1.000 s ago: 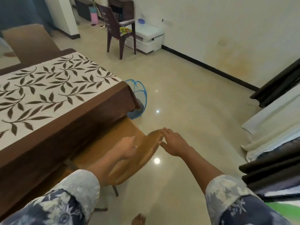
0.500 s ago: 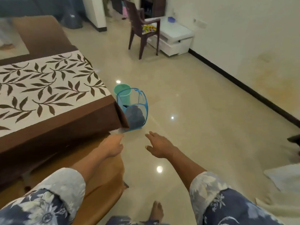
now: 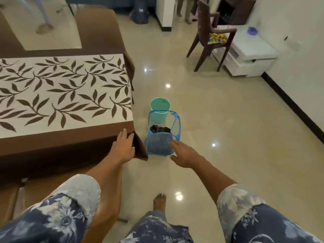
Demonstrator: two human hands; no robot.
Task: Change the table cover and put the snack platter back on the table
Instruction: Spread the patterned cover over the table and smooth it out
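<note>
A brown table cover with a white leaf-patterned centre (image 3: 66,95) lies spread over the table at the left. My left hand (image 3: 123,147) rests on its near right corner, fingers straight on top and the hanging corner flap beside the thumb. My right hand (image 3: 184,153) hovers open above the floor, fingers spread, just in front of a blue mesh laundry basket (image 3: 163,135) that holds dark cloth. No snack platter is in view.
A green bucket (image 3: 159,106) stands behind the basket. A tan chair (image 3: 57,183) sits tucked at the table's near side below my left arm. A dark chair (image 3: 210,37) and a white low cabinet (image 3: 249,57) stand at the far right wall. My bare foot (image 3: 159,202) is on the tiled floor.
I have stepped along the table toward its corner. My left hand left the chair back and came onto the cover's corner; my right hand reached toward the blue basket.
</note>
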